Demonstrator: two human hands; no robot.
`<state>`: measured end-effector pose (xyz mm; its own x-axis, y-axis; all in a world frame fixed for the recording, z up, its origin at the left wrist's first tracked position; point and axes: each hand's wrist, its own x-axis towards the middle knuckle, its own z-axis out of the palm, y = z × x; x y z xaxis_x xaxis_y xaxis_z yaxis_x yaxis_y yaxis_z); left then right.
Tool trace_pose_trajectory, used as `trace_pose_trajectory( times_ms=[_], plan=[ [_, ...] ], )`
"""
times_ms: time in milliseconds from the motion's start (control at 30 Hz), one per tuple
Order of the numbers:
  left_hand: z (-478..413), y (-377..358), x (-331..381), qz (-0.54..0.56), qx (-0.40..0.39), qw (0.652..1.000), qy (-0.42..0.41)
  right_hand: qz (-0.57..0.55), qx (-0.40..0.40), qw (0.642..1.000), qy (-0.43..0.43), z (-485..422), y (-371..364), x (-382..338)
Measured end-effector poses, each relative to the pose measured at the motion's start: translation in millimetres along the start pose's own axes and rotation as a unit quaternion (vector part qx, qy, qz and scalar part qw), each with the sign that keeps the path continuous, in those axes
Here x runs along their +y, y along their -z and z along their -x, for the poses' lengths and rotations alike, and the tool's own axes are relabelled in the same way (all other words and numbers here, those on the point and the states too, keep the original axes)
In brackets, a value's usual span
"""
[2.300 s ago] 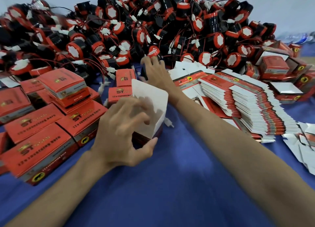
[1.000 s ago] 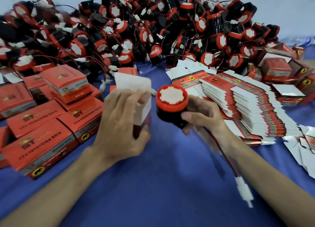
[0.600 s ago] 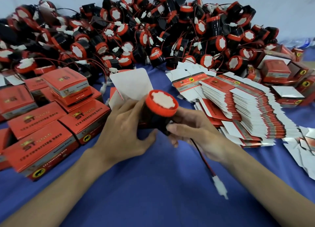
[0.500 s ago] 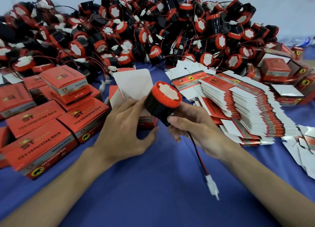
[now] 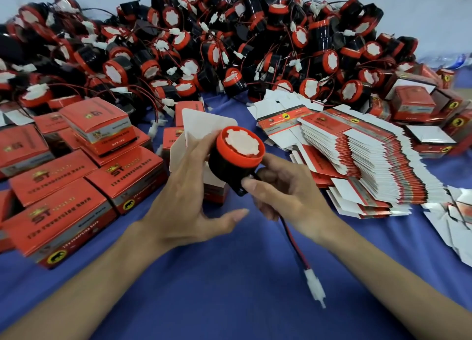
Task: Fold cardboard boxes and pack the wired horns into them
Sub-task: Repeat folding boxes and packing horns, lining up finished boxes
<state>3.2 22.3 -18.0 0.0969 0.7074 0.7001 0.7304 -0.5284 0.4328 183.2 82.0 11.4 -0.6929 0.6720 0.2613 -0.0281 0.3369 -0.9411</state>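
Blue cloth (image 5: 229, 288): we have it under everything, spread edge to edge across the work surface.
Horn pile (image 5: 204, 46): a big heap of red-and-black horns with tangled wires fills the far side from left to right.
Flat cartons (image 5: 370, 161): we see a long slanted stack of unfolded red-and-white cartons lying on the right, just beside the right hand.
Closed boxes (image 5: 63, 186): red boxes are stacked and scattered on our left, some resting on top of others.
Open box (image 5: 204, 122): it stands at centre behind the left hand, white lid flap up and mouth towards us.
Left hand (image 5: 189, 199): the fingers are stretched out and relaxed, lying against the box front and the horn's side, while the thumb is splayed free and grasps nothing.
Right hand (image 5: 288, 194): thumb and curled fingers are grasping the horn's black base.
Horn (image 5: 238, 150): here's our task piece, held between both hands at the box mouth, red rim and white face tilted up.
Wire (image 5: 293, 240): a red-and-black pair drops from under the right hand.
Connector (image 5: 314, 286): we spot the white plug dangling at the wire's end, over the cloth.
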Motion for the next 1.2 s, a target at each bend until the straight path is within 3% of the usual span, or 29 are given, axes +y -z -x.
trace_pose_trajectory(
  times_ms=[200, 367, 567, 700, 800, 867, 967, 1033, 1133, 1200],
  plan=[
    [3, -5, 4, 0.103, 0.048, 0.993, 0.017, 0.207, 0.001, 0.976, 0.073, 5, -13, 0],
    [-2, -12, 17, 0.163, 0.134, 0.977, -0.001, 0.180, -0.050, 0.975, 0.122, 0, 2, -7],
    [-3, 3, 8, 0.163, 0.212, 0.963, 0.041, 0.190, 0.038, 0.975, 0.106, -9, 18, -2],
    [3, 2, 9, 0.130, 0.140, 0.980, -0.059, -0.032, 0.068, 0.997, 0.004, -15, 23, 0],
    [4, -4, 11, 0.112, 0.049, 0.987, -0.103, -0.192, 0.076, 0.977, -0.046, -15, 19, 0],
    [4, -5, 11, 0.075, 0.018, 0.990, -0.117, -0.266, 0.069, 0.960, -0.052, -13, 16, 0],
    [2, -6, 12, -0.014, 0.032, 0.990, -0.140, -0.314, 0.019, 0.949, -0.023, -10, 9, 0],
    [3, -7, 12, -0.060, 0.042, 0.987, -0.141, -0.290, 0.006, 0.957, 0.014, -9, 2, -1],
    [2, -10, 13, -0.060, 0.051, 0.989, -0.122, -0.104, 0.005, 0.987, 0.119, -5, -5, -1],
    [3, -12, 14, -0.026, 0.067, 0.992, -0.102, -0.006, -0.017, 0.988, 0.155, -3, -8, -1]
  ],
)
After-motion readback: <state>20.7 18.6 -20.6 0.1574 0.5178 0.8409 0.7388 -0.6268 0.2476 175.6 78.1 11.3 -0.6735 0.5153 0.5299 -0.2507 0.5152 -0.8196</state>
